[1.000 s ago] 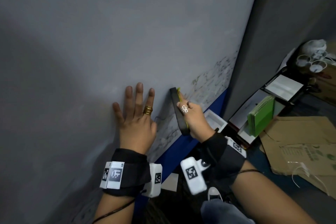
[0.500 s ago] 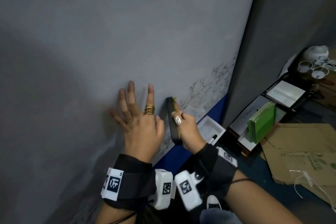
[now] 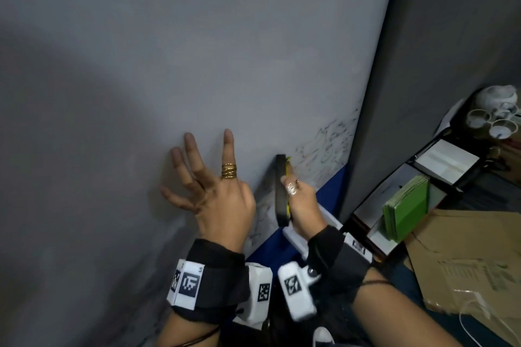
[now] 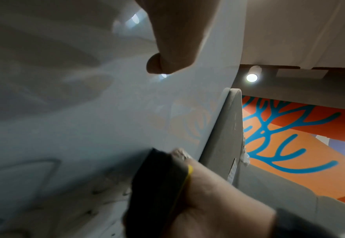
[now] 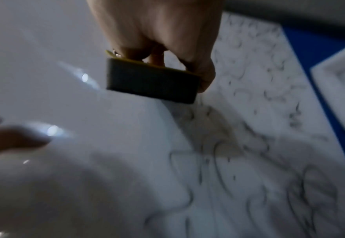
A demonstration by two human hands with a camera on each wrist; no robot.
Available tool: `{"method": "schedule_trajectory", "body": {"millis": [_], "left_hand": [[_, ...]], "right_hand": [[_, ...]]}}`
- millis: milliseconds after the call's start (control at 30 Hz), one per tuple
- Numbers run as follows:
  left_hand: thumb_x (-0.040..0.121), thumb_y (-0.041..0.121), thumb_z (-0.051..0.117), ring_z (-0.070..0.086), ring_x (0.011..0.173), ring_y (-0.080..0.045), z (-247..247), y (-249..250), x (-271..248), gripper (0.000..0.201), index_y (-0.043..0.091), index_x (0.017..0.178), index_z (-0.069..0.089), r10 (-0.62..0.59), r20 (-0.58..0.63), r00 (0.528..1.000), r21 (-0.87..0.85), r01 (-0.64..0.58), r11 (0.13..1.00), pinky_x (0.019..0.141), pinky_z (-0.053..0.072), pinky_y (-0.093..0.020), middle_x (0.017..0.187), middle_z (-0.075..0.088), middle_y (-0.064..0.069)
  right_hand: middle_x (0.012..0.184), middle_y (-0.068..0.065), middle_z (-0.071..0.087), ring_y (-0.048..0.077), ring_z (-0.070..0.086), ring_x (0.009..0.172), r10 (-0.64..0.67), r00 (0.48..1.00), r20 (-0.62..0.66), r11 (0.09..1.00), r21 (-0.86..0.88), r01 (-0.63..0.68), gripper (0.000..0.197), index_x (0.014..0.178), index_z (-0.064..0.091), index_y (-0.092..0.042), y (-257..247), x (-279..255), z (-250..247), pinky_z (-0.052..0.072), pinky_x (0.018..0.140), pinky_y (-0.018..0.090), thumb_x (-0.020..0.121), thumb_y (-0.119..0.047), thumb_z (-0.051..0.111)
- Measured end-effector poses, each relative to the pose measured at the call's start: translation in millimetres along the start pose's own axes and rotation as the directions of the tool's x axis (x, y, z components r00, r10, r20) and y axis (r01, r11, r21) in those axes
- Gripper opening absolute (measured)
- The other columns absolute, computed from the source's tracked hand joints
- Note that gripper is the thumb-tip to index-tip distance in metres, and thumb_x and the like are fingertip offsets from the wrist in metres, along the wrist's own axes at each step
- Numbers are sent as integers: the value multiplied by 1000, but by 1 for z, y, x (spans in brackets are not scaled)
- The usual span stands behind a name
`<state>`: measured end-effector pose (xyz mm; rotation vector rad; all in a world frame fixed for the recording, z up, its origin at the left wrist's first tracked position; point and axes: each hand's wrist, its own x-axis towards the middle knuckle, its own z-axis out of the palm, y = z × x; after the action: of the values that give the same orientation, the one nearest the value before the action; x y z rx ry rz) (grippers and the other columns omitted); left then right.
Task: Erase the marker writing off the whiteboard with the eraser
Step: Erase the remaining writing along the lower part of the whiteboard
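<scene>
Right hand (image 3: 303, 205) grips eraser (image 3: 281, 191) against whiteboard (image 3: 197, 51); scribbles (image 3: 327, 146) at 1 o'clock. Left hand (image 3: 217, 194) splayed flat, at eraser's 9 o'clock.

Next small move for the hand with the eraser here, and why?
Probably sweep the eraser rightward along the whiteboard. The right hand grips it at the edge of the remaining writing, which fills the lower right corner; the board left of it looks clean. The left hand braces, fingers spread.
</scene>
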<state>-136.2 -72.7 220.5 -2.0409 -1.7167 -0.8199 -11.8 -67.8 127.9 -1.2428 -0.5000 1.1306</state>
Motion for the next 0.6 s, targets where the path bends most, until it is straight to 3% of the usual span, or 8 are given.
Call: {"method": "schedule_trajectory", "body": {"millis": [100, 200, 267, 333, 400, 500, 567, 600], "left_hand": [[70, 18, 49, -2, 142, -32, 13, 14, 6, 81, 33, 147, 29, 87, 11, 996, 11, -87, 996, 97, 8, -75, 154, -1, -11], [69, 18, 53, -24, 142, -28, 25, 16, 14, 86, 35, 148, 25, 101, 31, 994, 29, -102, 994, 99, -6, -69, 155, -17, -7], [71, 22, 50, -31, 140, -28, 29, 15, 16, 84, 37, 149, 22, 96, 23, 995, 57, -97, 994, 101, -7, -68, 155, -28, -6], [72, 24, 57, -33, 138, -28, 31, 14, 15, 87, 37, 150, 18, 102, 33, 994, 74, -104, 992, 98, -7, -69, 152, -34, -5], [72, 25, 64, -33, 138, -28, 33, 11, 15, 93, 37, 150, 15, 118, 23, 993, 106, -119, 987, 95, -7, -71, 151, -36, -4], [78, 28, 62, -32, 139, -27, 37, 2, 16, 93, 40, 150, 4, 151, -11, 988, 177, -147, 973, 92, -3, -73, 152, -35, -2], [82, 31, 57, -31, 140, -27, 40, 0, 15, 88, 41, 150, 2, 161, -26, 987, 193, -153, 969, 92, -3, -73, 152, -34, -2], [82, 33, 54, -31, 140, -27, 41, 1, 15, 86, 41, 149, 1, 160, -31, 987, 193, -151, 970, 92, -2, -73, 152, -34, -2]], "right_hand": [[116, 2, 55, 10, 50, 102, -29, 996, 84, 996, -78, 35, 47, 137, 47, -6, 3, -11, 5, 35, 97, 28, 93, -24, 53], [139, 8, 48, 7, 49, 108, -50, 988, 144, 987, -144, 71, 39, 137, 45, -3, -5, 0, -8, 33, 103, 28, 99, -10, 45], [144, 3, 43, 6, 47, 116, -57, 982, 179, 984, -156, 85, 40, 139, 42, -5, -9, 4, -14, 29, 105, 25, 99, -7, 43], [143, 5, 42, 6, 51, 118, -72, 977, 199, 980, -170, 107, 41, 140, 40, -7, -8, 7, -17, 30, 106, 21, 99, -7, 43], [139, 9, 43, 13, 52, 118, -86, 980, 181, 976, -183, 119, 38, 136, 47, -3, -2, 11, -17, 34, 102, 21, 98, -8, 45], [139, 21, 43, 14, 59, 103, -120, 987, 105, 976, -169, 137, 26, 120, 58, -5, 2, 13, -14, 34, 90, 21, 98, -7, 45], [136, 27, 42, 16, 58, 109, -122, 992, 31, 984, -131, 125, 24, 118, 57, -10, 0, 17, -13, 36, 93, 20, 98, -5, 44], [137, 21, 45, 14, 58, 109, -120, 993, 18, 985, -120, 121, 24, 118, 57, -10, -2, 17, -14, 36, 96, 23, 98, -5, 43]]}}
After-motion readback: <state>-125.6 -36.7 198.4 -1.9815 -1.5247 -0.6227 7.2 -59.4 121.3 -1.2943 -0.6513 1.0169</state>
